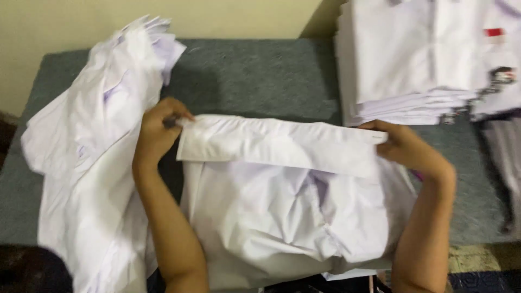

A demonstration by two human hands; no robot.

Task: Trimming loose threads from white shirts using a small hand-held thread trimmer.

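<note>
A white shirt (282,217) lies in front of me on the grey padded table (260,76). Its collar (277,144) is stretched flat between my hands. My left hand (156,133) pinches the collar's left end, fingers closed on the cloth. My right hand (410,149) grips the collar's right end near a small buttonhole. The body of the shirt is crumpled below the collar and hangs toward me over the table's near edge.
A loose heap of white shirts (97,141) covers the table's left side. A neat stack of folded white shirts (412,54) stands at the back right, with a grey garment (502,157) beside it. A pale wall runs behind.
</note>
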